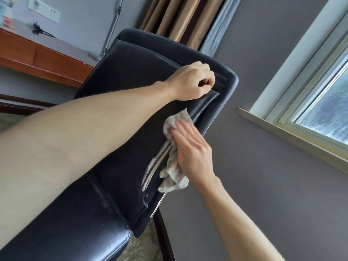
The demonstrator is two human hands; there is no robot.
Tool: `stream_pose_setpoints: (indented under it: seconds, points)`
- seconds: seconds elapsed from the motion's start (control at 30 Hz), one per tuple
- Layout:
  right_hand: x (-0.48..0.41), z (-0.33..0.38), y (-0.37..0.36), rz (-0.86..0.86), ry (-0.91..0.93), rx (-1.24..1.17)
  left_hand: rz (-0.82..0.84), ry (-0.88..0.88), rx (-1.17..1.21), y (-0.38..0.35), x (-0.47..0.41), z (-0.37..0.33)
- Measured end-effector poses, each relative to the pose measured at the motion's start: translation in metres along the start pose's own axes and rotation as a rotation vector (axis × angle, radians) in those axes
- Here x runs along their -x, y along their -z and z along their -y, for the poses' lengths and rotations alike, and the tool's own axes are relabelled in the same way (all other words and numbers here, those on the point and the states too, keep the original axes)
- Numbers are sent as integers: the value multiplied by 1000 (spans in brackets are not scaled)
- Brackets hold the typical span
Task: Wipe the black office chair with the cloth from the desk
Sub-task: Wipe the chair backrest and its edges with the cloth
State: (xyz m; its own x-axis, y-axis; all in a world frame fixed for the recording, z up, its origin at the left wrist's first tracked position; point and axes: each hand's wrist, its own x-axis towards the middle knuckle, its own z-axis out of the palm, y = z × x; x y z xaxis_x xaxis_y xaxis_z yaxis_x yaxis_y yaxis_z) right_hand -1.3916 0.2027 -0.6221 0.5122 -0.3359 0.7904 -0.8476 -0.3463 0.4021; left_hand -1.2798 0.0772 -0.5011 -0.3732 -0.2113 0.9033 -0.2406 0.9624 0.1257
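I'm well into the wipe here: the cloth (174, 172) is off the desk (37, 59) and on the chair (131, 102), so the fetching part is done and the cleaning is under way. My right hand (190, 147) lies flat on the cloth, fingers straight and together, pressing it against the chair's right-hand edge, right where a pale metal strip runs along the seam. The cloth is bunched under the palm, one corner poking out past the fingertips and a loose tail hanging below the wrist. My left hand (190, 81) is curled over the chair's far rim, thumb and fingers hooked round the padded edge, bracing it, I'd say, so it doesn't swing. The two hands are near each other on the same side, left above, right below, not touching. What's left? Pale streaks show along the seam beside the cloth and a greyish film sits on the far rim by my left hand, so I judge this edge only partly done. How clean the broad panel under my forearm and the glossy section nearest me are, I can't tell.
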Motion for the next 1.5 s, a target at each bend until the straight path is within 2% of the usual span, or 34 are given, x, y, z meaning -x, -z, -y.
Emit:
stream_pose_setpoints:
  seconds: [0.13, 0.3, 0.4, 0.57, 0.63, 0.73, 0.8, 1.03, 1.1, 1.2, 1.27, 1.43, 1.5]
  points:
    - [-12, -1, -5, -91, -126, 46, -45, 3, -19, -9, 1, 2]
    - [31, 28, -14, 47, 8, -67, -56, 14, -57, -14, 11, 2]
    - [30, 32, -13, 60, 10, -67, 14, 30, -105, -10, 33, 8]
    - [18, 23, -14, -16, -123, 18, 132, 115, -197, 1, 88, 24]
    - [27, 32, -18, 26, -65, -17, 168, 177, -207, 6, 110, 37]
    - [60, 52, -22, 232, 122, -94, 214, 259, -203, 6, 132, 43]
    - [72, 55, -21, 297, 184, -69, 222, 262, -202, 1, 138, 40]
    - [16, 16, -21, 59, 8, 83, 167, 286, -154, -8, 145, 40]
    - [26, 22, -24, 74, 1, 48, 154, 290, -146, -8, 147, 41]
    - [60, 46, -30, 192, 99, -65, 132, 294, -149, -8, 148, 44]
    - [69, 53, -31, 183, 80, -92, 116, 293, -147, -7, 146, 46]
    - [16, 31, -20, -193, -155, -21, 88, 293, -123, -6, 134, 47]
    - [-4, 20, -19, -221, -235, 30, 71, 305, -121, -8, 131, 47]
